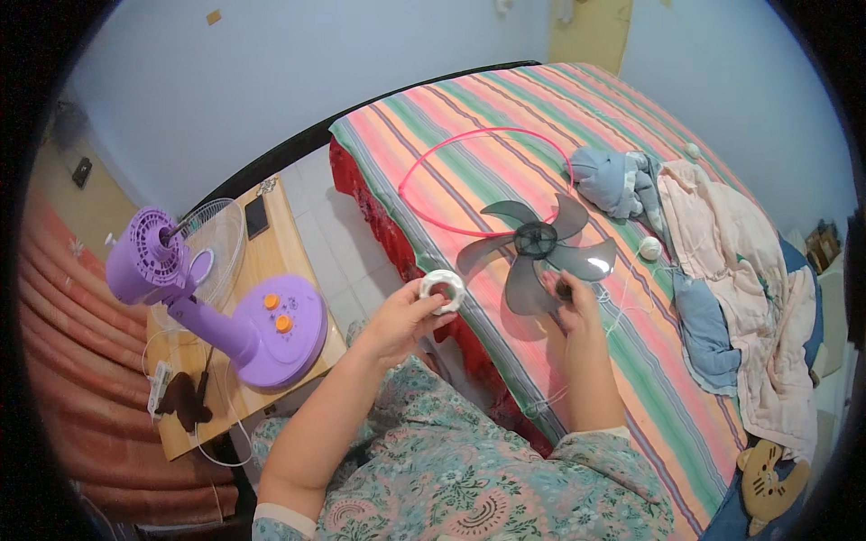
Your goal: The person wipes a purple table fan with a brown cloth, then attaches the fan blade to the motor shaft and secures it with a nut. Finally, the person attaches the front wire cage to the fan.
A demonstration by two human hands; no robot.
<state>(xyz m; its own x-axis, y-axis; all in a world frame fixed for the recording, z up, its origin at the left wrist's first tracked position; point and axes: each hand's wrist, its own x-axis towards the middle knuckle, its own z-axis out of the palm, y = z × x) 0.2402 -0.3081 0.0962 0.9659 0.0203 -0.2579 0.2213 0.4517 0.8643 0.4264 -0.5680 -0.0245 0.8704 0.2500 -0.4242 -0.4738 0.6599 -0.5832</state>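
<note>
My left hand (pixel 401 316) is closed on a white plastic ring (pixel 443 292), held upright above the near edge of the bed. My right hand (pixel 577 311) has its fingers curled round a small dark round piece (pixel 564 290). It overlaps the lower blades of a translucent grey fan blade (pixel 536 241), which has several blades round a hub. I cannot tell whether those fingers also grip the blade. To the left, a purple fan body (pixel 280 329) with orange knobs stands on a small wooden table, its motor shaft bare and its head tilted.
A pink hoop (pixel 487 132) lies on the striped bedspread (pixel 631 361). Clothes (pixel 713 270) and a white ball (pixel 649 248) are at the right. A wire fan guard (pixel 221 243), a phone (pixel 257 217), a power strip (pixel 160 388) and cords crowd the wooden table (pixel 289 230).
</note>
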